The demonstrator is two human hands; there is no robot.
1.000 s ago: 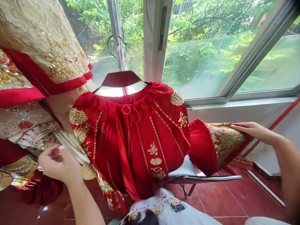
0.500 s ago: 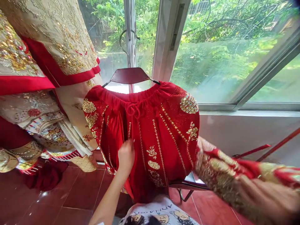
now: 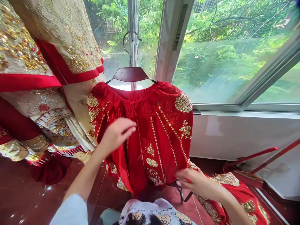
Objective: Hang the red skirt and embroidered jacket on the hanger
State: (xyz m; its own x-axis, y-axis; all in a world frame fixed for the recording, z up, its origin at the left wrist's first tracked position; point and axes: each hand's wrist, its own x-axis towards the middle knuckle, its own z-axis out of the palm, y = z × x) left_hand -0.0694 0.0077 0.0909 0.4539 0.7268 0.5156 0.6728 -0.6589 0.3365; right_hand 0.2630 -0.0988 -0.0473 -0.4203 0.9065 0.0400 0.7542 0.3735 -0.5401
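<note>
A red garment [image 3: 167, 134] with a gathered waist or neckline, gold beaded lines and gold embroidery hangs in front of me on a dark red hanger [image 3: 130, 74]. My left hand [image 3: 119, 132] is over its left front, thumb and fingers apart, holding nothing I can see. Near the garment's lower right edge is my right hand [image 3: 194, 181], slightly blurred, its fingers apart; whether it touches the cloth I cannot tell. Below my right forearm, a red and gold embroidered cloth [image 3: 243, 190] hangs or lies spread to the lower right.
Beige and gold sequinned garments [image 3: 75, 40] with red trim hang at the left. Behind stands a sliding window [image 3: 215, 72] above a white wall [image 3: 217, 134]. A red long-handled dustpan [image 3: 248, 178] is at the right. Dark red tiles [image 3: 93, 193] cover the floor.
My right hand has let go of the embroidered cloth held out to the right, moving in to the red garment. My left hand has risen off the pleats and opened.
</note>
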